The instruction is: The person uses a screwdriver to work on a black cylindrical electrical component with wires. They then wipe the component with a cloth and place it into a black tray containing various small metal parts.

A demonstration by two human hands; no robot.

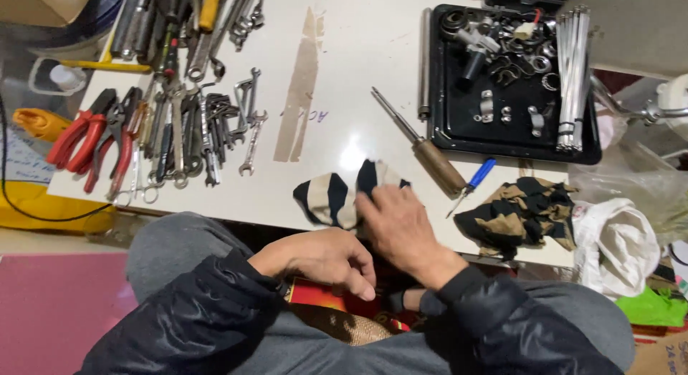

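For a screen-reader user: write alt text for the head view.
A seated person's right hand presses a striped rag on a white table; the left hand rests in the lap. Wrenches and red pliers lie left, a black parts tray right.

we see the table (358, 59) with wrenches (215, 124) and pliers (93, 138) at its left, a tray (516, 142) of parts at its right, a screwdriver (419, 142) between them, and a rag (333, 196) on the near edge under our right hand (401, 228).
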